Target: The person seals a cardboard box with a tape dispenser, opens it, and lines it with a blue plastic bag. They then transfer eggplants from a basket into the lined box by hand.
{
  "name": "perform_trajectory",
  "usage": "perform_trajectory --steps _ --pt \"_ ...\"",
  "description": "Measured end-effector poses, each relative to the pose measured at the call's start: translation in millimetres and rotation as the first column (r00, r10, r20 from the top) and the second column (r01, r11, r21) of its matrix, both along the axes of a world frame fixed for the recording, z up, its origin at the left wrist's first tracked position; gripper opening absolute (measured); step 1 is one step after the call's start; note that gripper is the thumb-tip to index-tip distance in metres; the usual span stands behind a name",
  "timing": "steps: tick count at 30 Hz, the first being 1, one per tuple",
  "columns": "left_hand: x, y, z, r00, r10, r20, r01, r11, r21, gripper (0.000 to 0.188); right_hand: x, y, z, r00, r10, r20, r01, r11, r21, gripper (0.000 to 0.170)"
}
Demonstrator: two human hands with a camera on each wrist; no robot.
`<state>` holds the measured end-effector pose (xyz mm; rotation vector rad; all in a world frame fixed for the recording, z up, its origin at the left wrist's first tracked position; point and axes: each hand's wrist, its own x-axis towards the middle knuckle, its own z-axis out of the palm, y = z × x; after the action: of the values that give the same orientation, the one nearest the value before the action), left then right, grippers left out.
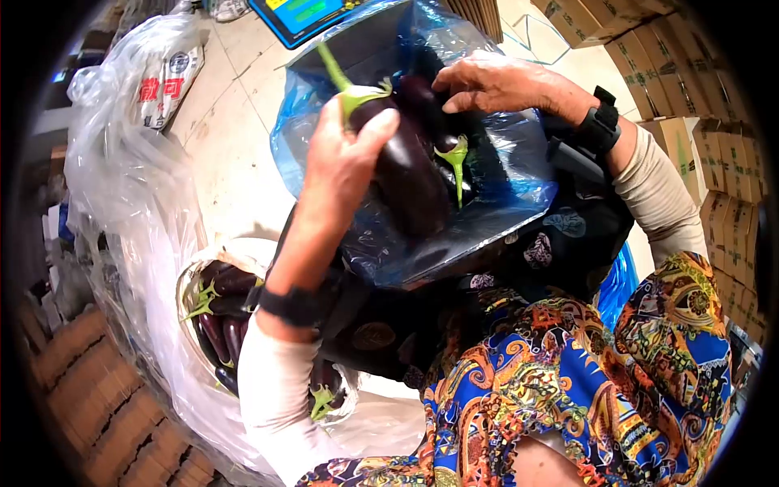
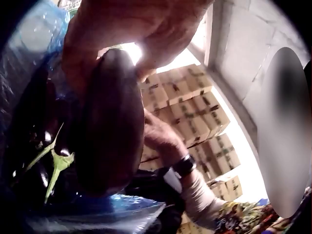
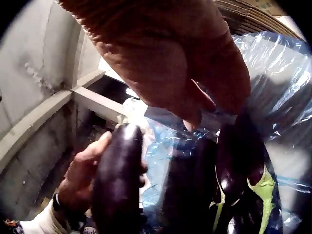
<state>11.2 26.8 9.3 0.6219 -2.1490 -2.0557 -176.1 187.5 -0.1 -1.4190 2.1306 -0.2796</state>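
In the head view, my left hand (image 1: 341, 158) grips a large dark purple eggplant (image 1: 410, 174) around its stem end, thumb on one side, the long green stem sticking up. This eggplant hangs over a box lined with a blue plastic bag (image 1: 462, 247). Several more eggplants lie inside, one with its green cap (image 3: 263, 187) showing in the right wrist view. My right hand (image 1: 507, 85) hovers over the far right of the box, fingers loosely bent and thumb apart, fingertips right at an eggplant (image 3: 231, 161).
A basket (image 1: 188, 325) of eggplants, wrapped around with clear plastic (image 1: 134, 219), stands at the left. A blue-framed scale (image 1: 304, 16) sits on the tiled floor beyond. Cartons (image 1: 677, 69) are stacked along the right, with flattened cardboard (image 1: 479, 16) at the back.
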Motion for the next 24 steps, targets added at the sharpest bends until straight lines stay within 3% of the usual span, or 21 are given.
perform_trajectory --steps 2,5,11,14,15,16,18,19,20,21,22,24 --pt "-19.7 -0.4 -39.2 0.997 -0.083 0.003 0.083 0.984 -0.158 0.045 -4.2 2.9 -5.1 0.999 0.051 0.000 -0.051 0.997 -0.050 0.042" --pt "-13.0 19.9 -66.7 0.973 -0.155 0.173 0.189 0.962 -0.196 0.051 13.4 -5.0 4.4 0.990 0.115 -0.077 -0.119 0.991 -0.062 0.039" --pt "-28.0 30.8 -85.0 0.964 -0.086 0.251 0.187 0.890 -0.415 0.059 13.3 -4.9 2.3 0.995 0.031 -0.100 -0.040 0.995 -0.091 0.036" --pt "-34.5 44.6 -93.1 0.946 -0.172 0.275 0.271 0.885 -0.379 0.065 14.1 -3.7 4.1 0.993 0.035 -0.110 -0.044 0.995 -0.088 0.036" --pt "-35.0 47.9 -98.9 0.920 -0.189 0.344 0.286 0.923 -0.257 0.073 16.0 -5.1 5.8 0.993 0.040 -0.113 -0.050 0.995 -0.085 0.037" --pt "-35.3 48.9 -104.4 0.932 -0.203 0.300 0.285 0.922 -0.261 0.081 16.6 -5.7 6.0 0.992 0.032 -0.122 -0.040 0.997 -0.067 0.037" --pt "-41.2 44.8 -110.3 0.906 -0.217 0.365 0.313 0.921 -0.231 0.086 19.3 -7.6 3.9 0.990 0.025 -0.138 -0.029 0.999 -0.026 0.038" --pt "-40.6 45.2 -104.2 0.898 -0.219 0.382 0.316 0.925 -0.213 0.088 17.2 -2.0 -5.3 0.968 0.067 -0.243 -0.105 0.984 -0.144 0.040" --pt "-37.2 47.9 -99.2 0.889 -0.218 0.403 0.317 0.927 -0.198 0.090 16.6 -2.0 -12.8 0.964 0.092 -0.250 -0.120 0.988 -0.101 0.040" --pt "-30.1 52.2 -101.3 0.913 -0.175 0.367 0.312 0.881 -0.355 0.087 17.5 -5.7 -16.1 0.959 0.117 -0.256 -0.137 0.989 -0.059 0.041" --pt "-26.1 55.4 -98.5 0.875 -0.181 0.449 0.342 0.888 -0.307 0.081 18.8 -9.7 -18.1 0.954 0.144 -0.264 -0.154 0.988 -0.017 0.042" --pt "-20.8 48.2 -110.7 0.882 -0.309 0.356 0.332 0.943 -0.002 0.074 19.1 -9.8 -24.6 0.934 0.199 -0.296 -0.229 0.971 -0.070 0.042"
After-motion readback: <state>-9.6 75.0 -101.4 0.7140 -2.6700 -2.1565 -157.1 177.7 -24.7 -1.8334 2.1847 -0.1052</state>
